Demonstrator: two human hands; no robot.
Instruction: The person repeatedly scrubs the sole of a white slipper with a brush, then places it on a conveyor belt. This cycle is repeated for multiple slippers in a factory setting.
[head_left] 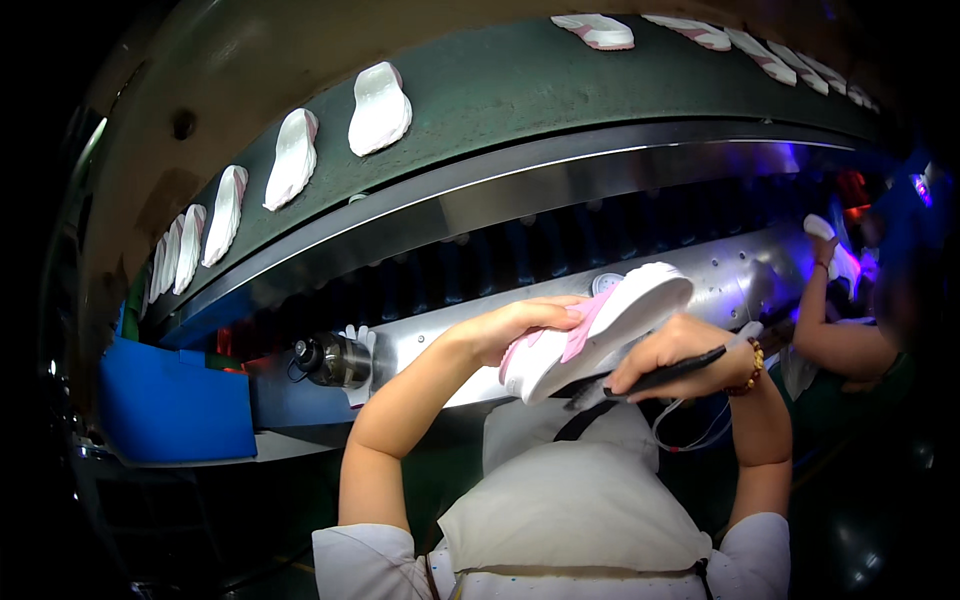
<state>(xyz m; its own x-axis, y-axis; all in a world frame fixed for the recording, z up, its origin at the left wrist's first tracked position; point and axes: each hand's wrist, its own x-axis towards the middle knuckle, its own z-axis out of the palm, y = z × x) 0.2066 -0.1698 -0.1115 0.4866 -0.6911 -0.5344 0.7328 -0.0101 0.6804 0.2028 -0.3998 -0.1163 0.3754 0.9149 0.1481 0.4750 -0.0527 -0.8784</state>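
A worker's left hand (515, 325) grips a white-and-pink sole (640, 310) at the center of the frame, fingers and thumb closed on its pink side. The sole is tilted, one end raised toward the upper right, above the worker's pale apron (580, 510). Just right of center, the right hand (680, 358) is curled around a black-handled brush (660, 380), fingers closed on it; the bristles lie by the sole's lower edge, though whether they touch cannot be told. A beaded bracelet (752, 368) circles the right wrist.

Behind the sole runs a metal ledge (430, 335), with a dark bottle (342, 360) toward its left end. A blue bin (180, 405) stands at the left of the frame. Across the top, a green belt (480, 85) carries more soles (380, 110), grouped upper left and upper right. At far right, a co-worker's hand (824, 248) holds a white piece (818, 226).
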